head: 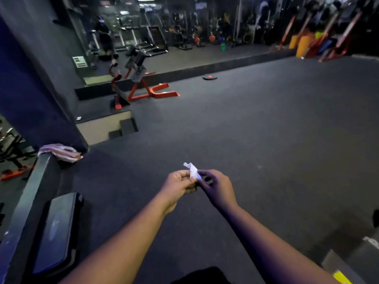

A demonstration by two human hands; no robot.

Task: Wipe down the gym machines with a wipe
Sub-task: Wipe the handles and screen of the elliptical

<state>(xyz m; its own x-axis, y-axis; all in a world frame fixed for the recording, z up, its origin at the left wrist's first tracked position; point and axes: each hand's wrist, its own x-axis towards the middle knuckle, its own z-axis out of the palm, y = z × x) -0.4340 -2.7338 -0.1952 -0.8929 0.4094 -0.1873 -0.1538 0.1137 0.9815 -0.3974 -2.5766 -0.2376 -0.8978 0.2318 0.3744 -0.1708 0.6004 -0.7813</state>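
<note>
Head view — white, crumpled wipe (192, 171)

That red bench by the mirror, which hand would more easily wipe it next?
Probably the left. Both hands pinch the white wipe, but the red bench stands ahead and to the left, on the side of the left hand. The right hand would have to cross over.

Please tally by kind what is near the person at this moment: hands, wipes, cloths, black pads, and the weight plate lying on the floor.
Hands: 2, left hand and right hand, both pinching the wipe
White wipe: 1
Pinkish cloth on the ledge: 1
Black pad: 1
Weight plate on the floor: 1
Total: 6
</note>
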